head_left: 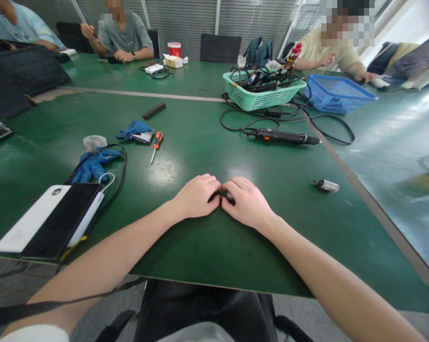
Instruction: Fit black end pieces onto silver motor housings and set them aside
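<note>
My left hand (199, 195) and my right hand (247, 202) meet over the middle of the green table (200, 251). Both are closed on a small black part (224, 193), gripped from either side. Most of it is hidden by the fingers, so its kind does not show. Beyond my left hand lies an orange-handled screwdriver (156, 145), its tip toward me. Off to the right of my right hand rests a small silver cylindrical part (327, 185) with a dark end. Farther back lies a black electric screwdriver (285, 137) with a cable.
Phones (39, 216), a white power bank (86, 221) and blue gloves (95, 164) lie at left. A dark bar (154, 111) lies farther back. A green basket (264, 97) of cables and a blue basket (338, 97) stand beyond. Several people sit across the table.
</note>
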Demonstrator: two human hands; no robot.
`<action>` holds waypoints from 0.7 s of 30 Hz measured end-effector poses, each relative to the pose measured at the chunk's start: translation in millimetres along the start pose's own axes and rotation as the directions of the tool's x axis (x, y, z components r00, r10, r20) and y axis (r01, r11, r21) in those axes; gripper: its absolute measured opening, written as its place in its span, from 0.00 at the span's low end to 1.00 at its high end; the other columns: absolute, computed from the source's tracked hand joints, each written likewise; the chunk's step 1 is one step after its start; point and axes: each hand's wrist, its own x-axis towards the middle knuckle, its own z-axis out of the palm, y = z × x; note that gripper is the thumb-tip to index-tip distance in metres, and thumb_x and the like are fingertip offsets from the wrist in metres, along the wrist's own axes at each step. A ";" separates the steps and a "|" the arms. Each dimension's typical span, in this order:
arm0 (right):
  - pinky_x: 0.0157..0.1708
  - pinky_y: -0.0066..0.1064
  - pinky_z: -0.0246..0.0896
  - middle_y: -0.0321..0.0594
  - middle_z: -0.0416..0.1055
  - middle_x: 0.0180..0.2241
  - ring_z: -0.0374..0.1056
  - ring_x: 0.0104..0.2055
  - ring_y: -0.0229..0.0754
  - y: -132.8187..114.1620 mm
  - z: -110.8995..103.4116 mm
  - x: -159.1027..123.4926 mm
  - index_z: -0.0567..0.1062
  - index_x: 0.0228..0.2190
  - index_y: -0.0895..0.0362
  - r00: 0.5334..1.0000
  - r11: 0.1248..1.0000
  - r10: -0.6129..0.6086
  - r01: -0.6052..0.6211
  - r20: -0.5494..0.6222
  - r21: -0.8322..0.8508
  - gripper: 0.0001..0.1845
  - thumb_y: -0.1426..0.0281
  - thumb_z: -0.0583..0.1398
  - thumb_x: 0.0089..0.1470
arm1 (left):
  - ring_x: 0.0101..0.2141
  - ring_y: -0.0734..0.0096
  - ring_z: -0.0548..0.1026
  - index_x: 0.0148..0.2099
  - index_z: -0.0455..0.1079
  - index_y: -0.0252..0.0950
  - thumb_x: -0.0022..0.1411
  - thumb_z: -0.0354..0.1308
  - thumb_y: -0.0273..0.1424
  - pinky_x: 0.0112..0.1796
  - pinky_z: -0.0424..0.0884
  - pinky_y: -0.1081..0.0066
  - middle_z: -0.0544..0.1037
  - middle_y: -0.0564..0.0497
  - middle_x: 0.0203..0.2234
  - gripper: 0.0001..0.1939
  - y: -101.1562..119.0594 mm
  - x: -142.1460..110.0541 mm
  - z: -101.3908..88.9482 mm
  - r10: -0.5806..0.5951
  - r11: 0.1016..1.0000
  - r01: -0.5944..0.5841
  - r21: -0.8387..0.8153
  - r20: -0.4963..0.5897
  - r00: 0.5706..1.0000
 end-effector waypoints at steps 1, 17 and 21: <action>0.43 0.41 0.64 0.43 0.71 0.36 0.66 0.40 0.49 -0.1 0.0 0.1 0.71 0.36 0.55 1.000 1.000 0.001 -0.001 0.002 -0.011 0.02 0.71 0.58 0.60 | 0.38 0.63 0.70 0.39 0.68 0.36 0.66 0.52 0.30 0.41 0.69 0.62 0.73 0.48 0.34 0.05 0.0 -0.1 0.1 0.001 1.000 -0.001 0.001 0.000 1.000; 0.42 0.38 0.63 0.43 0.70 0.35 0.65 0.39 0.47 -1.8 1.2 0.6 0.72 0.35 0.55 1.000 0.998 0.009 -0.009 0.000 -0.060 0.03 0.73 0.57 0.60 | 0.37 0.62 0.70 0.38 0.68 0.36 0.66 0.52 0.30 0.40 0.68 0.62 0.73 0.48 0.34 0.05 -0.8 0.6 0.9 0.007 1.000 -0.007 0.029 -0.002 1.000; 0.41 0.37 0.62 0.42 0.70 0.34 0.65 0.38 0.46 -2.3 1.0 0.1 0.71 0.33 0.55 1.000 0.999 0.022 -0.022 0.001 -0.050 0.03 0.73 0.58 0.59 | 0.38 0.62 0.70 0.39 0.68 0.36 0.66 0.52 0.30 0.41 0.68 0.62 0.74 0.47 0.34 0.05 -1.1 0.7 1.3 0.011 1.000 -0.011 0.015 0.001 1.000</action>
